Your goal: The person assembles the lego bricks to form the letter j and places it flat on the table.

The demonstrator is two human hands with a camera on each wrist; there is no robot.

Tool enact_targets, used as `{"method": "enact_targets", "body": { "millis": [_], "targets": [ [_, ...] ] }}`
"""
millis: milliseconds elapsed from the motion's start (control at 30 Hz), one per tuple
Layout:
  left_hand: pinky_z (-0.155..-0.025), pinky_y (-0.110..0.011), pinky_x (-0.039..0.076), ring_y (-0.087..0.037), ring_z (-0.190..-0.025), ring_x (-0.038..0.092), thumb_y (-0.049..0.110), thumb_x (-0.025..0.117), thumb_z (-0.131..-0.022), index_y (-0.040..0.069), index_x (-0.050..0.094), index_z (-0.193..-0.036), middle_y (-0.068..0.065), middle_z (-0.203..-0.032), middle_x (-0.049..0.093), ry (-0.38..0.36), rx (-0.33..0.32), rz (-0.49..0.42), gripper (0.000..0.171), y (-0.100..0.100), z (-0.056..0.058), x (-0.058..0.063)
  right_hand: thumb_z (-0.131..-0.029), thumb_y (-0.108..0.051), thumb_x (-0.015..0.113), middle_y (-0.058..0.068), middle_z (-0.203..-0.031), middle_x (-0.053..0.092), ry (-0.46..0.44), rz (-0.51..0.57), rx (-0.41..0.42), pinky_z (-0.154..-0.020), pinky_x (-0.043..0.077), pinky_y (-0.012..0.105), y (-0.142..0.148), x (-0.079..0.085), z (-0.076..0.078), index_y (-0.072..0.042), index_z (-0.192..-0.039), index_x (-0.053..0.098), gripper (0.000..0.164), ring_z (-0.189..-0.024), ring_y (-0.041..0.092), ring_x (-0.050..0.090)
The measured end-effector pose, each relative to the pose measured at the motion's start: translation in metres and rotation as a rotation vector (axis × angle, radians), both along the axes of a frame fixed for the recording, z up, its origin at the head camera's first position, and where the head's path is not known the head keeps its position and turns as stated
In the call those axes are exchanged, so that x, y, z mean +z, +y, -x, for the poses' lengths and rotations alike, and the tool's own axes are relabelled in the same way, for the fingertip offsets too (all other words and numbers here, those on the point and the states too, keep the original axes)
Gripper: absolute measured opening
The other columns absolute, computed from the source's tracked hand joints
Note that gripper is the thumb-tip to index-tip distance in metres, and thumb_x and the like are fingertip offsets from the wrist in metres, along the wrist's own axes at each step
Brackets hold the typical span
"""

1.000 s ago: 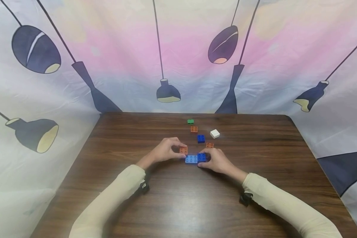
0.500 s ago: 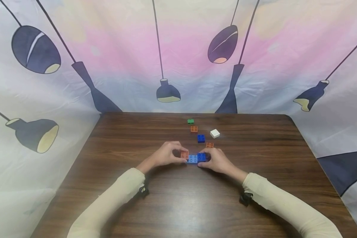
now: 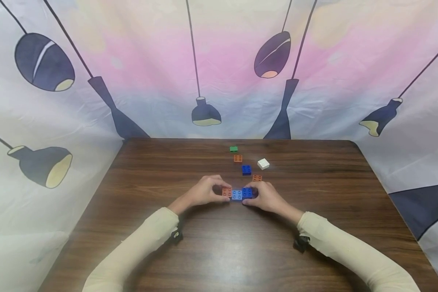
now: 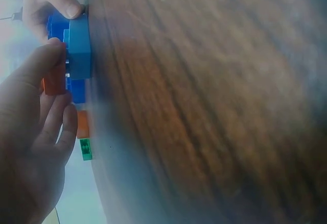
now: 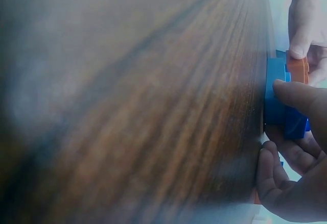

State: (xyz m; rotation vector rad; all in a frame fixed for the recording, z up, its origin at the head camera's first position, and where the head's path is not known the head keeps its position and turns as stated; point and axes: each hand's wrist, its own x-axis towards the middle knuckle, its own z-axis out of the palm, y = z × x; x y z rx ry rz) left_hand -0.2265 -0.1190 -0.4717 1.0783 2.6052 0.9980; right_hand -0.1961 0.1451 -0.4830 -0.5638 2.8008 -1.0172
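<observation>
My left hand (image 3: 203, 190) pinches an orange toy brick (image 3: 226, 191) over the left end of a light blue toy brick (image 3: 237, 195). In the left wrist view, studs of the light blue brick (image 4: 79, 50) show beside the orange brick (image 4: 55, 78); whether it is fully seated I cannot tell. On the other end sits a dark blue toy brick (image 3: 246, 192), which my right hand (image 3: 265, 196) grips between thumb and fingers. The right wrist view has the right thumb (image 5: 296, 94) also against the light blue brick (image 5: 275, 92), which stands on the table.
Behind the hands on the wooden table (image 3: 219, 251) lie another orange brick (image 3: 257, 178), a dark blue one (image 3: 246, 170), an orange one (image 3: 238, 158), a green one (image 3: 233, 149) and a white one (image 3: 263, 164). A printed cloth (image 3: 160, 81) hangs behind the table.
My left hand has moved slightly right and nearer with the orange brick, from beside and behind the light blue brick to over its left end. The right hand has stayed put.
</observation>
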Motion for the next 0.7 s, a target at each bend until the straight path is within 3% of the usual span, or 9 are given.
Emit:
{"method": "enact_targets", "body": {
  "millis": [700],
  "targets": [
    [-0.076,-0.025,0.053,-0.006,-0.085,0.059,0.03,0.086,-0.083,0.014,0.076,-0.118,0.01,-0.093,0.063,0.015,0.002,0.034,0.04,0.0042,0.0001,0.0003,-0.079,-0.026,0.09,-0.001,-0.096,0.072,0.01,-0.002,-0.007,-0.076,0.054,0.033,-0.0011,-0.0005,-0.0011,-0.008,-0.114,0.074,0.042,-0.084,0.011,0.062]
  ]
}}
